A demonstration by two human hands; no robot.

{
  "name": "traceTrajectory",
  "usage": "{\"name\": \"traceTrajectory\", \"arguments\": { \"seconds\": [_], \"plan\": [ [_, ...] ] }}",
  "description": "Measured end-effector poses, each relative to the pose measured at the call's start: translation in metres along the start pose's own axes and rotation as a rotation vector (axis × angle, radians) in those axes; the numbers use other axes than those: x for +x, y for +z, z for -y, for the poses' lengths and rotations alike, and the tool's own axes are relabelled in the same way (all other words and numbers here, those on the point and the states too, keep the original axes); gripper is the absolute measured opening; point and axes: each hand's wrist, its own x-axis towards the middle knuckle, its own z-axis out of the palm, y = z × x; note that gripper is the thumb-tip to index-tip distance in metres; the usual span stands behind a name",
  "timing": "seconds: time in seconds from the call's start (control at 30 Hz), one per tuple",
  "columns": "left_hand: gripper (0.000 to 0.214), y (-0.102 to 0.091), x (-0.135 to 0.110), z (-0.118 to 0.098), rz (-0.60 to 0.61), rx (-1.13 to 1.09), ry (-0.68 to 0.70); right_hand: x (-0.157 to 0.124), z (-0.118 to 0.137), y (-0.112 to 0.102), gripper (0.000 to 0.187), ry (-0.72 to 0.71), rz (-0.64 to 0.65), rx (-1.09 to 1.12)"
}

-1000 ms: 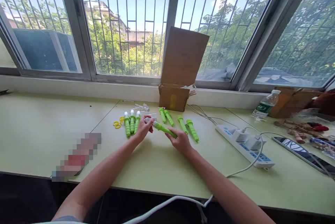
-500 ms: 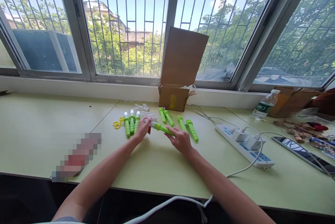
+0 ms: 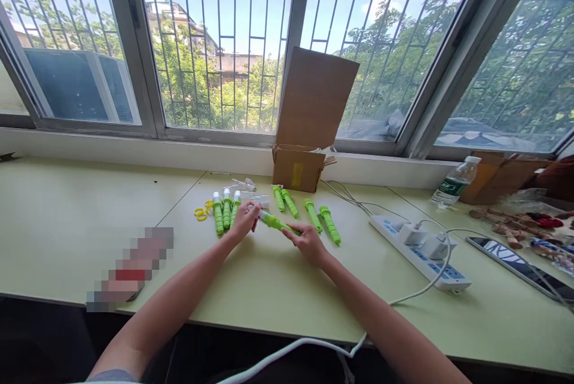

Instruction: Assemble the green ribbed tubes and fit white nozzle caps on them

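Between my two hands is a green plastic tube [image 3: 272, 222] with a clear section at its left end, tilted slightly down to the right. My left hand [image 3: 245, 220] is closed around the clear end, and my right hand [image 3: 307, 241] pinches the green end. Left of my left hand lie three green tubes with white tops [image 3: 226, 207], side by side. Behind my right hand lie two green tubes [image 3: 285, 200], and two more green tubes [image 3: 330, 225] rest to its right. Clear plastic pieces [image 3: 246, 184] lie beyond my left hand.
Yellow scissors [image 3: 203, 210] lie at left. An open cardboard box [image 3: 298, 168] stands by the window. On the right are a power strip [image 3: 419, 251] with plugged-in chargers and cables, a phone [image 3: 522, 267] and a water bottle [image 3: 456, 182]. A blurred-out item [image 3: 132, 270] lies near the front edge.
Both hands stay on the green tube in nearly the same place. The fingers of my right hand have shifted slightly along its green end.
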Motion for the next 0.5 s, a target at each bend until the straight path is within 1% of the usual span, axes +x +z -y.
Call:
{"name": "traceTrajectory", "arguments": {
  "seconds": [0.13, 0.27, 0.33, 0.4, 0.43, 0.5],
  "plan": [
    [0.039, -0.0020, 0.0018, 0.0033, 0.025, -0.007, -0.004, 0.0034, -0.0020, -0.0006, 0.047, 0.104, 0.090, 0.206],
    [0.038, -0.0019, 0.0014, 0.0034, 0.045, -0.011, 0.001, 0.0049, -0.0046, -0.0054, 0.046, 0.334, 0.191, 0.386],
    [0.038, -0.0015, 0.0005, 0.0019, 0.058, -0.007, 0.012, 0.0049, -0.0050, -0.0077, 0.045, 0.397, 0.219, 0.423],
    [0.037, -0.0006, -0.0005, -0.0001, 0.055, -0.003, 0.021, 0.0043, -0.0048, -0.0079, 0.046, 0.367, 0.207, 0.381],
    [0.037, 0.0000, -0.0009, -0.0013, 0.043, -0.005, 0.022, 0.0038, -0.0046, -0.0072, 0.046, 0.311, 0.179, 0.325],
    [0.035, 0.0018, -0.0018, -0.0038, 0.000, -0.023, 0.016, 0.0026, -0.0046, -0.0043, 0.046, 0.147, 0.079, 0.164]
  ]
}}
